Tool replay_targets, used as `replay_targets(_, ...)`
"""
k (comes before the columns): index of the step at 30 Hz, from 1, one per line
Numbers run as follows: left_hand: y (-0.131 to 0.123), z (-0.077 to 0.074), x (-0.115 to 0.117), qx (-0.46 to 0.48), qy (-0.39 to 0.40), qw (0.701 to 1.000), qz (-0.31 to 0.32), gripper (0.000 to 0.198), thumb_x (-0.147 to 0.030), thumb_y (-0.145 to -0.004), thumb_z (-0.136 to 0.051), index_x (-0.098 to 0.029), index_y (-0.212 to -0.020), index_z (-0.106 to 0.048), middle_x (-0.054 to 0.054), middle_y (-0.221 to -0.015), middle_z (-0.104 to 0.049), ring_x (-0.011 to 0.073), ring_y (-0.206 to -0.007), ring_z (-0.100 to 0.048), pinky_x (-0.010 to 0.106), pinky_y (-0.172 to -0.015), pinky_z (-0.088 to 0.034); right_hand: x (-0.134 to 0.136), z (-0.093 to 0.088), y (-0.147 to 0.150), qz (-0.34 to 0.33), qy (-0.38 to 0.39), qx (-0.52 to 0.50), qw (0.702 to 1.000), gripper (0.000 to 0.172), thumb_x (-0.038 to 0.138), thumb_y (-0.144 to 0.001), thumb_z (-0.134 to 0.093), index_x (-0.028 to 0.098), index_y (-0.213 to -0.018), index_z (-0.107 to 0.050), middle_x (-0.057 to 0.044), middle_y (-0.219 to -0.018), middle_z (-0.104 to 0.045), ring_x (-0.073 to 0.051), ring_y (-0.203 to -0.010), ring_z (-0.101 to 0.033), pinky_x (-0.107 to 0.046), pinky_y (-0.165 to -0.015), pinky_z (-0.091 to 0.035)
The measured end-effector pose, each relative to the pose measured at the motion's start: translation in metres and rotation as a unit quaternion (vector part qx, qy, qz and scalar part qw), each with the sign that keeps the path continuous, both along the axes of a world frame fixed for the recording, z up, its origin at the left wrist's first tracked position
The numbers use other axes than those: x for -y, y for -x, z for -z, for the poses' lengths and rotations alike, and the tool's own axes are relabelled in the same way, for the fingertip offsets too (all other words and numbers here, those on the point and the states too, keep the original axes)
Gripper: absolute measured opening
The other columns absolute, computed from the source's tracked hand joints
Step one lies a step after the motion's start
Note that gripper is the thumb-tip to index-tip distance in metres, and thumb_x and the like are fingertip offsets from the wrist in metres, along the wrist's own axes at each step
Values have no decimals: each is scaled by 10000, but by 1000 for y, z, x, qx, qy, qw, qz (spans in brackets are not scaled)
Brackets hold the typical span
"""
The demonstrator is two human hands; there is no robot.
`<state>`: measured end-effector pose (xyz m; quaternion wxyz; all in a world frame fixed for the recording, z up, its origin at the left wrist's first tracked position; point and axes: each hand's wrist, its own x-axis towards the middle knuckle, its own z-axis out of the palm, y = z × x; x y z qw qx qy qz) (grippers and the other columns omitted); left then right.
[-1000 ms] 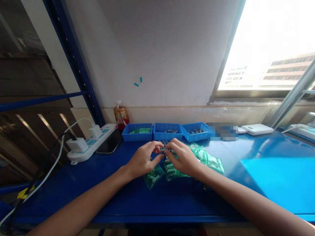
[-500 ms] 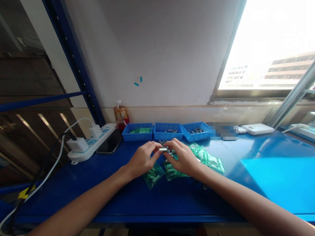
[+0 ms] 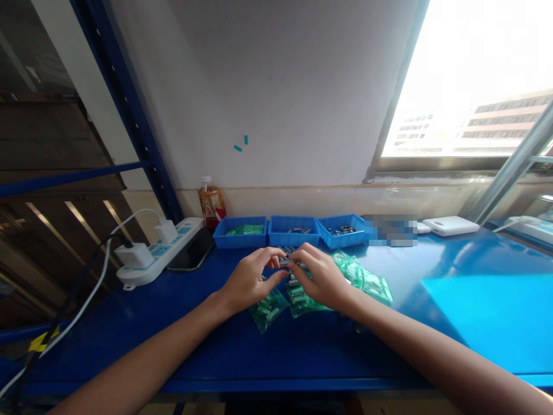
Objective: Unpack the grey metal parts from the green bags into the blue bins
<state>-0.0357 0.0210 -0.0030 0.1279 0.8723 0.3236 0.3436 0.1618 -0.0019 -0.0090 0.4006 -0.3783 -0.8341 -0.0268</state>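
Note:
My left hand (image 3: 250,279) and my right hand (image 3: 320,278) meet over the middle of the blue table (image 3: 173,323). Both pinch a small grey metal part (image 3: 286,262) between their fingertips. Under and around the hands lie several green plastic bags (image 3: 363,276) with small parts inside; one bag (image 3: 268,308) lies just below my left hand. More small grey parts (image 3: 288,251) lie on the table just beyond the fingers.
Three blue bins (image 3: 294,230) stand in a row at the back. A bottle (image 3: 211,203), a white power strip (image 3: 151,253) with chargers and a dark phone (image 3: 192,257) sit at the back left. A white device (image 3: 449,226) lies at the right.
The hands stay together over the same spot; the fingers have shifted slightly around the small grey part.

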Motion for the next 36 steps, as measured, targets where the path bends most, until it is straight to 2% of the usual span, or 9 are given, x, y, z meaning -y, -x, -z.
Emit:
replay_targets(4, 0, 1, 0, -8, -12, 1000, -6, 183, -343, -901, -521, -194, -992, -577, 22, -847, -616, 154, -798, -594, 271, -746, -467, 1, -1, 0, -3, -8, 8, 1000, 122, 275, -933, -471, 201, -897, -561, -41, -800, -578, -165, -743, -566, -272, -656, -448)
replay_targets(9, -1, -1, 0, -17, -15, 1000, 4, 223, -345, -942, -446, -188, -964, -602, 45, -893, -645, 175, -851, -595, 289, -779, -457, 2, 0, 0, -8, 1, 7, 1000, 166, 262, -891, -535, 205, -1046, -528, -51, -893, -596, -172, -791, -575, -279, -681, -466)
replay_targets(13, 0, -3, 1, -27, -5, 999, 19, 244, -318, -957, -409, -189, -914, -612, 37, -878, -651, 171, -857, -594, 286, -789, -450, 2, 0, 0, -14, -4, 16, 1000, 110, 251, -910, -499, 207, -995, -553, -53, -870, -591, -169, -790, -568, -278, -691, -461)
replay_targets(18, 1, 0, 1, -6, 10, 1000, 7, 243, -334, -897, -520, -198, -1098, -546, 25, -886, -623, 156, -825, -594, 273, -758, -471, 1, 0, 1, -3, -12, 3, 1000, 114, 261, -928, -475, 205, -922, -573, -48, -823, -581, -161, -753, -565, -268, -670, -448)
replay_targets(24, 0, 2, 1, -8, -5, 1000, -3, 176, -314, -901, -505, -199, -1021, -564, 27, -869, -615, 157, -806, -592, 275, -753, -468, 1, 0, 0, -7, -9, 5, 1000, 94, 267, -916, -494, 208, -932, -565, -43, -826, -585, -163, -751, -571, -264, -656, -449)
replay_targets(27, 0, 1, 1, -13, -1, 1000, 1, 198, -335, -929, -461, -194, -1000, -580, 38, -887, -627, 168, -833, -594, 285, -767, -459, 1, 1, -1, -17, -2, 4, 1000, 134, 266, -888, -534, 210, -1010, -533, -48, -879, -594, -170, -778, -570, -274, -668, -457)
replay_targets(31, 0, 0, 1, -23, 19, 999, 16, 225, -334, -949, -424, -190, -963, -597, 38, -902, -638, 169, -864, -599, 286, -791, -451, 1, 2, 0, -27, -10, 11, 1000, 97, 230, -890, -515, 204, -981, -532, -50, -873, -583, -172, -777, -560, -276, -670, -451)
replay_targets(36, 1, 1, 1, -11, 29, 999, 12, 243, -345, -914, -492, -196, -1099, -543, 24, -874, -625, 156, -812, -602, 265, -730, -467, 0, 1, 0, -13, -7, 3, 1000, 108, 255, -928, -463, 197, -933, -554, -49, -831, -582, -166, -756, -553, -276, -670, -443)
